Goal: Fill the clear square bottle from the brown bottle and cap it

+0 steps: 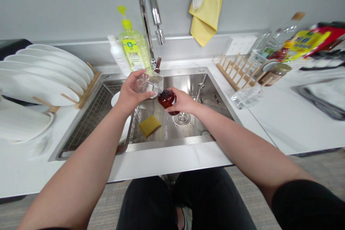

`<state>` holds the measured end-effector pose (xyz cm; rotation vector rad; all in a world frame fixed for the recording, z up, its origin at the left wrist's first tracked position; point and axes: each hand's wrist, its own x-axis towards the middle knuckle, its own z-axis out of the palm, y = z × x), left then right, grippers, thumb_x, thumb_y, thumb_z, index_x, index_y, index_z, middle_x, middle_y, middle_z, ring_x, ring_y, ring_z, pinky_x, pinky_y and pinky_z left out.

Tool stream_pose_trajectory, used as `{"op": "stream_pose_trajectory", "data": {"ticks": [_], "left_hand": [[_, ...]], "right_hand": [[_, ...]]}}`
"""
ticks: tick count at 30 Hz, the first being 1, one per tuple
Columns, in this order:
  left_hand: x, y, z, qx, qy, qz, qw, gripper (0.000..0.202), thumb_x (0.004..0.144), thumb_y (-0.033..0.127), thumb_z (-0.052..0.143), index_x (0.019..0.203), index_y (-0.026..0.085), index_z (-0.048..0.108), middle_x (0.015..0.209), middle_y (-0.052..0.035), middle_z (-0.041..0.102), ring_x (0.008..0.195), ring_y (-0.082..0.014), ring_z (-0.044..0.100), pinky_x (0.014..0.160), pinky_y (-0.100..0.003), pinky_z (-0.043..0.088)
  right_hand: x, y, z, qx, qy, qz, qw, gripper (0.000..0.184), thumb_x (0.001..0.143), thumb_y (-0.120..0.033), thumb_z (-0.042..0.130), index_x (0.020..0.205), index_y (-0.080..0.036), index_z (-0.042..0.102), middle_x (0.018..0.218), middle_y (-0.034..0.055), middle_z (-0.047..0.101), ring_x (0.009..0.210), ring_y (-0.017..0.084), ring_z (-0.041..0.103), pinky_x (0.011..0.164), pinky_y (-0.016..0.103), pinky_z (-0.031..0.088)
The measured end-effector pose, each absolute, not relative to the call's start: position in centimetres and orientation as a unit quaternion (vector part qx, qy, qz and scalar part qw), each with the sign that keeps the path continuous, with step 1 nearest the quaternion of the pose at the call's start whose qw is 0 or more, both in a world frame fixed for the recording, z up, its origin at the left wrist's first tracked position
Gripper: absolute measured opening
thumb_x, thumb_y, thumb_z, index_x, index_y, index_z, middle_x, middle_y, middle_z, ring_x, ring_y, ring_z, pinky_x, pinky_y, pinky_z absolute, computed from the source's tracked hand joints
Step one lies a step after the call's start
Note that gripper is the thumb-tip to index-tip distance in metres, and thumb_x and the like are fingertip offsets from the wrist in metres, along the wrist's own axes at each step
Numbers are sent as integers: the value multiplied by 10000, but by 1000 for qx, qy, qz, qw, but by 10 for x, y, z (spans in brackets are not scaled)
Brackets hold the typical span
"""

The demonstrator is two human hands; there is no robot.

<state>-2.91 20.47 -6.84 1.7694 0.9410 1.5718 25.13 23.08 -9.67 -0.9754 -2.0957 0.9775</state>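
My left hand (132,91) holds a tilted transparent glass container (151,84) above the back of the stainless steel sink (185,71). A thin straight rod seems to lie across the glass, but I cannot tell what it is. My right hand (183,101) grips a dark amber-red glass bottle (166,100) right next to the glass container. Below the hands, a yellow sponge (150,126) lies on the sink floor near the drain (182,118).
A chrome faucet (149,7) rises behind the sink, beside a green dish soap bottle (134,45). White plates (35,75) stand in a wooden rack at left. A wire rack (91,122) lines the sink's left side. Another wooden rack (237,72) stands at right.
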Motion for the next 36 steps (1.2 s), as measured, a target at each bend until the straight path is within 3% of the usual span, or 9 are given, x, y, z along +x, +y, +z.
{"op": "stream_pose_trajectory", "data": {"ticks": [8,22,36], "left_hand": [[-25,203,-65,652,339,604,308,936,644,268,1123,1503,351,760,1432,-80,755,1328,-308,761,996,-404,726],[-25,200,-63,656,346,600,300,955,658,299,1116,1532,363,737,1420,-84,768,1347,-333,754,1001,-442,728],[-23,197,-61,672,348,592,277,987,664,383,1139,1561,349,731,1409,-90,782,1323,-366,788,1192,-586,681]], "right_hand": [[250,231,-99,-357,-790,383,318,896,615,-304,1086,1413,-235,684,1341,84,837,1241,366,807,1174,549,604],[248,229,-98,-349,-780,406,324,925,593,-328,1083,1421,-241,680,1364,85,833,1255,372,799,1172,552,605],[243,227,-102,-321,-766,459,316,904,599,-337,1091,1382,-250,648,1304,64,833,1216,348,810,1155,539,626]]}}
